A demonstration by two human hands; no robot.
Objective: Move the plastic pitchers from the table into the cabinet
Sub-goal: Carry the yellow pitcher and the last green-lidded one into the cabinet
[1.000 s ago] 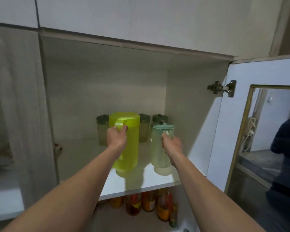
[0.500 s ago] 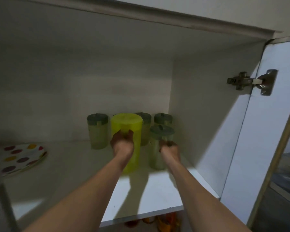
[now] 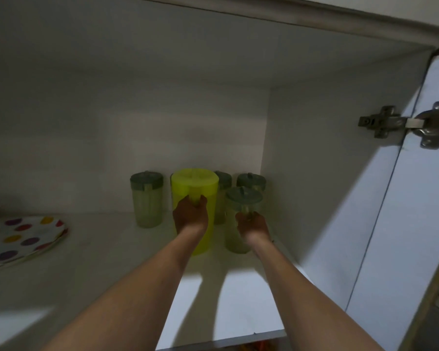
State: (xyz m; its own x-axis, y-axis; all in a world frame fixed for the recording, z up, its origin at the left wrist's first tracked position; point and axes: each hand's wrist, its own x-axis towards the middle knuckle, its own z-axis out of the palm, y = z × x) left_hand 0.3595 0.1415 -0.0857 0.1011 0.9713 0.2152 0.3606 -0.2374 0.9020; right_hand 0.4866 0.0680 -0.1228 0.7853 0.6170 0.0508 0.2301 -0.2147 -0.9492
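Pitchers both stand upright on the cabinet shelf (image 3: 238, 300) straight ahead of the hands: the left hand (image 3: 190, 216) is clamped on the yellow pitcher (image 3: 194, 186), the right hand (image 3: 254, 225) on the pale green pitcher (image 3: 242, 198), three lidded ones behind, contents unclear

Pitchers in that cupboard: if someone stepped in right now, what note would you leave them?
Left hand: gripping the yellow pitcher, which stands on the shelf.
Right hand: holding the handle of the green pitcher, beside the yellow one.
Three more lidded pitchers stand behind, by the back wall.
Done: both are inside.
Left: let go, withdraw. The table is out of view, so check it for more.
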